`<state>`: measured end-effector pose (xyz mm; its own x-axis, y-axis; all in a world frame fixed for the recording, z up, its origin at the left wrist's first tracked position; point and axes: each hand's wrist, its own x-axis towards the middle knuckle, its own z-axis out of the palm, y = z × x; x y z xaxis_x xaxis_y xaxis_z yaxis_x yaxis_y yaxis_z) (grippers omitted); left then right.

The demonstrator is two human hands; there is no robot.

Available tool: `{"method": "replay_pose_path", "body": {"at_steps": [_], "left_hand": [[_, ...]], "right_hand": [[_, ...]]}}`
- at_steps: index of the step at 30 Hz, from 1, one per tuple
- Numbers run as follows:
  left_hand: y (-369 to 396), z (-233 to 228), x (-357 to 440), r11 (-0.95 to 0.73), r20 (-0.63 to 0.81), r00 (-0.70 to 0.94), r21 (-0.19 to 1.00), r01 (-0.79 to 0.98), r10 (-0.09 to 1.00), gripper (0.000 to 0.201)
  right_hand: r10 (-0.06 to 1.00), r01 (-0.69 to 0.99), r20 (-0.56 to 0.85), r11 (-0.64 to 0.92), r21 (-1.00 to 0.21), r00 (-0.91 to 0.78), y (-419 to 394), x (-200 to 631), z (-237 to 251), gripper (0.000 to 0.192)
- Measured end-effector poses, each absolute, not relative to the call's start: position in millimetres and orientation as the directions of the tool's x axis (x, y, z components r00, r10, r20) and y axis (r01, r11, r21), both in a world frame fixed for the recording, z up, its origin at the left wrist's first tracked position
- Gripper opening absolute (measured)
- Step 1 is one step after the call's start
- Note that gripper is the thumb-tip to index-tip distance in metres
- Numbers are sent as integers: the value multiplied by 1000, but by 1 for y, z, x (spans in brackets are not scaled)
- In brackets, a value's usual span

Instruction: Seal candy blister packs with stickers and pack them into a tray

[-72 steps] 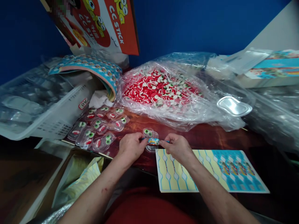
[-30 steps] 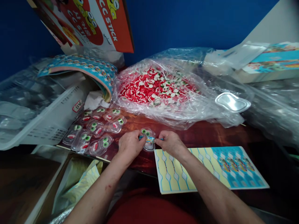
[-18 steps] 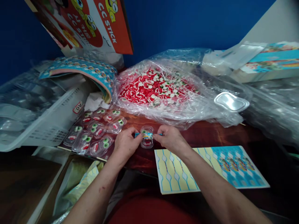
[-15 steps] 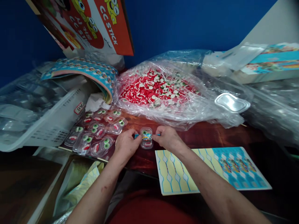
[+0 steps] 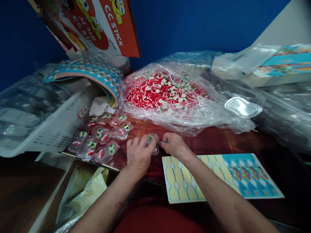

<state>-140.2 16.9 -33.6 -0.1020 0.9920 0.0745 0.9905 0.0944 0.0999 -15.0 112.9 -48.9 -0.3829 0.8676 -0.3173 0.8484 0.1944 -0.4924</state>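
A small clear plastic case (image 5: 153, 136) with green-and-white eye pieces in it lies on the dark table in front of me. My left hand (image 5: 139, 156) lies over its left side, fingers bent down onto it, and hides much of it. A bit of blue sticker (image 5: 148, 142) shows at those fingertips. Right of the case, my right hand (image 5: 174, 144) is closed in a pinch on the sticker's right end. The middle of the sticker is covered by my left fingers.
Filled clear cases (image 5: 107, 152) lie to the left, beside a white basket (image 5: 52, 136). Behind is a plastic bag of red and white pieces (image 5: 160, 92). A sticker sheet (image 5: 204, 191), partly peeled, lies under my right forearm. An empty clear shell (image 5: 243, 106) rests farther right.
My left hand has moved right and turned over the case, from pinching the sticker's left end to lying across its middle. My right hand stays at the right end.
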Motion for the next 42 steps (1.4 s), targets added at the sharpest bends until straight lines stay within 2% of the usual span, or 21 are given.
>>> {"method": "replay_pose_path", "body": {"at_steps": [2,3,6,8,9,10,13,15,17,20,22,24,25,26,28,30,33,36,38,40,42], "left_hand": [[11,-35,-137,-105,39,102,95,990,994,26],[9,-35,-135,-141,25,140,96,985,990,25],[1,-38,-132,-100,30,98,81,992,995,27],[-3,-40,-130,-82,39,80,69,994,996,31],[-5,-41,-129,-76,41,74,63,995,996,33],[-7,-43,-128,-71,41,69,57,996,997,35],[-12,-46,-128,-44,60,42,47,998,997,41],[-17,-47,-129,-49,81,43,73,996,996,43],[-23,-50,-131,-67,102,55,126,990,993,43],[-31,-54,-135,-92,167,43,298,950,985,39],[-31,-53,-134,-75,246,-69,530,844,967,35],[-26,-45,-130,13,211,-332,828,561,919,30],[-21,-38,-127,69,90,-429,938,340,899,29],[-16,-29,-122,133,-72,-453,986,104,889,28],[-7,-11,-112,253,-323,-304,935,-247,896,29],[-2,6,-101,307,-387,-159,875,-374,908,32],[-2,22,-89,291,-369,-140,873,-391,919,33],[-6,30,-81,371,-397,-4,861,-348,918,32],[-6,31,-76,402,-410,41,861,-311,911,34],[-6,31,-73,378,-407,-24,868,-322,913,35],[-4,29,-70,336,-405,-127,866,-370,906,36]], "right_hand": [[867,859,-322,201,-470,-379,111,-14,-47,18],[865,863,-328,204,-462,-380,110,-13,-44,17],[877,890,-312,231,-393,-366,104,-11,-29,25],[908,908,-219,283,-310,-358,100,-16,-18,38],[901,893,-172,338,-297,-398,100,-20,-14,37],[875,859,-143,404,-315,-463,101,-25,-12,32],[728,690,-148,535,-488,-669,111,-41,-14,12],[699,645,-168,505,-573,-696,119,-46,-19,6],[701,626,-186,444,-641,-689,124,-43,-24,12],[702,571,-225,306,-762,-676,118,-28,-28,16],[722,522,-225,217,-825,-655,108,-15,-28,12],[777,368,-170,85,-926,-606,94,-2,-25,14],[805,250,-135,17,-968,-578,87,4,-21,18],[826,126,-104,-41,-991,-554,81,10,-16,22],[844,-47,-67,-108,-993,-533,69,21,-3,28],[842,-66,-67,-120,-991,-535,59,32,11,32],[843,-20,-70,-95,-995,-534,48,49,25,41],[839,22,-16,-5,-1000,-544,45,62,29,36],[831,-2,-16,-21,-1000,-555,46,68,28,39],[832,-69,-53,-109,-992,-553,48,72,25,49],[820,-103,-97,-186,-977,-564,49,76,23,48]]}}
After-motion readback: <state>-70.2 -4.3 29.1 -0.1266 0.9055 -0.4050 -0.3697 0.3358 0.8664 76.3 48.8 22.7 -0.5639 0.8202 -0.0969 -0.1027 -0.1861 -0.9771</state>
